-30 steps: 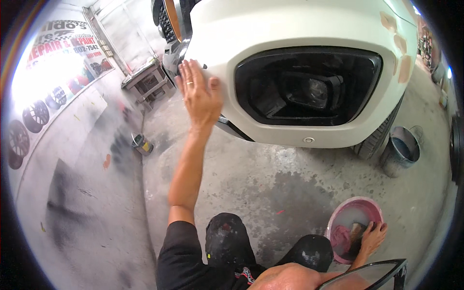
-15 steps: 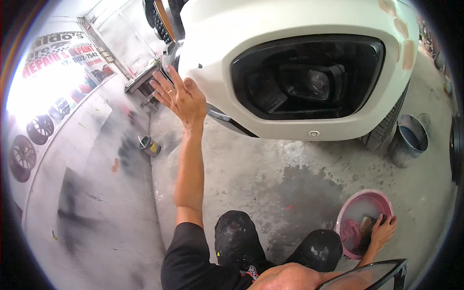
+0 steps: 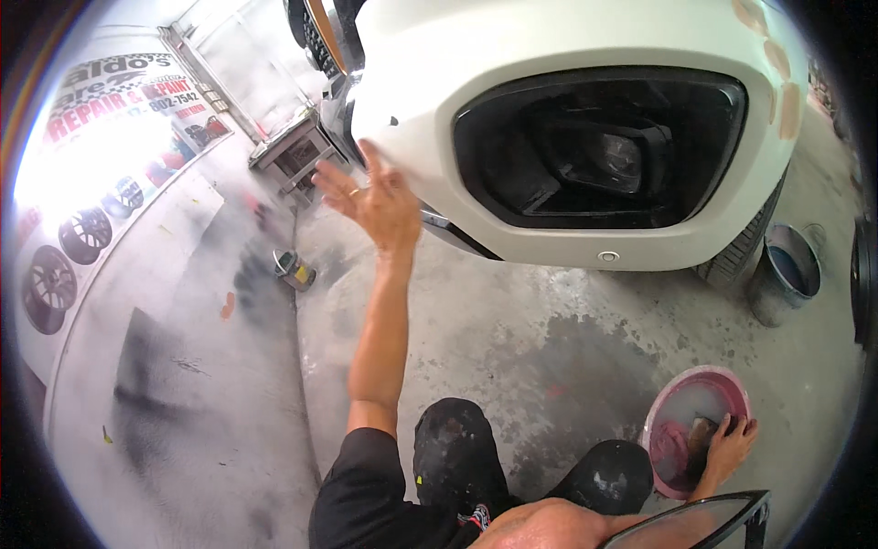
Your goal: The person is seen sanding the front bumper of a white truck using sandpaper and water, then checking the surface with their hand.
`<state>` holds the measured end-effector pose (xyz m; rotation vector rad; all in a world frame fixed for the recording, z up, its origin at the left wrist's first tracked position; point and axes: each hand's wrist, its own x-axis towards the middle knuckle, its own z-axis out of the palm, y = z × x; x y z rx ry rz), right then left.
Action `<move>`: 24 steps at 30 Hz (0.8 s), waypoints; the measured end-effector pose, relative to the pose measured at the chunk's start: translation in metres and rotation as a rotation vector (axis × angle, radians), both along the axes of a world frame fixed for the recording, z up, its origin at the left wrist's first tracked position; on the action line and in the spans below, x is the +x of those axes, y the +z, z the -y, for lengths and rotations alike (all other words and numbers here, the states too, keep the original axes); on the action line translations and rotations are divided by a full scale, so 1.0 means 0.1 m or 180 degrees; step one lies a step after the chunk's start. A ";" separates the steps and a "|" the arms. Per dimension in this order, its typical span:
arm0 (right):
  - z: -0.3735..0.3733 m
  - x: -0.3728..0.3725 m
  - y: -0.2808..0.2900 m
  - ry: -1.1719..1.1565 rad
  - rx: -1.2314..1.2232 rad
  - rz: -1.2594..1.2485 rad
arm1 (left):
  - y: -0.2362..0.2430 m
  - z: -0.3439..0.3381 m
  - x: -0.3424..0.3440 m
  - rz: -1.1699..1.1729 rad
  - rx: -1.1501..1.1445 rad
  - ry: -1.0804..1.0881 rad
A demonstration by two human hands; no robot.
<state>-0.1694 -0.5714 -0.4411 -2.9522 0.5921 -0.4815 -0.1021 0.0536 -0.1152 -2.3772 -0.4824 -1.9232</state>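
My left hand (image 3: 384, 209) is raised beside the left part of a white car bumper (image 3: 540, 245), its fingers spread and nothing in it. Whether its fingertips touch the paint I cannot tell. A large black opening (image 3: 599, 146) takes up the middle of the bumper. Low on the right, my right hand (image 3: 730, 448) reaches into a pink basin (image 3: 651, 414) of cloudy water. Its fingers are closed round a dark brown block (image 3: 701, 435), partly hidden by the hand. Beside the block lies a pink cloth (image 3: 670, 445) in the water.
A dark bucket of water (image 3: 788, 274) stands by the car's tyre (image 3: 745, 240) on the right. On the left, a small can (image 3: 294, 271) sits near a paint-smudged white wall (image 3: 210, 384). My knees (image 3: 460, 448) are bent above the wet concrete floor (image 3: 585, 393).
My left hand has dropped slightly and shifted right in the picture, turning a little. The right hand stays at the block in the basin. The whole view has shifted slightly.
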 end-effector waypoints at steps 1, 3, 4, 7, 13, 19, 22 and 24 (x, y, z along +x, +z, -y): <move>0.01 -0.01 0.06 -0.0003 -0.0032 -0.0002 | 0.03 0.20 0.01 -0.0002 -0.0032 -0.0003; 0.01 -0.05 0.12 -0.0051 -0.0239 -0.0063 | 0.18 0.67 0.01 -0.0065 0.0577 -0.0521; 0.03 -0.06 0.10 -0.0040 -0.0248 -0.0058 | 0.21 0.75 0.04 0.0001 0.0743 -0.0595; 0.07 -0.05 0.07 -0.0083 -0.0285 -0.0009 | 0.15 0.50 0.05 -0.0023 0.0507 -0.0167; -0.03 -0.03 0.14 -0.0051 -0.0229 -0.0123 | -0.03 0.27 0.04 -0.0046 -0.0210 -0.0118; -0.05 -0.06 0.24 -0.0100 -0.0095 -0.0210 | 0.23 0.30 0.12 0.0119 0.0176 -0.0373; -0.04 -0.03 0.11 -0.0050 -0.0122 -0.0121 | 0.15 -0.22 -0.03 0.0004 -0.0834 0.0108; -0.02 -0.04 0.08 -0.0032 -0.0178 -0.0057 | 0.09 -0.29 -0.01 -0.0050 -0.1350 0.0338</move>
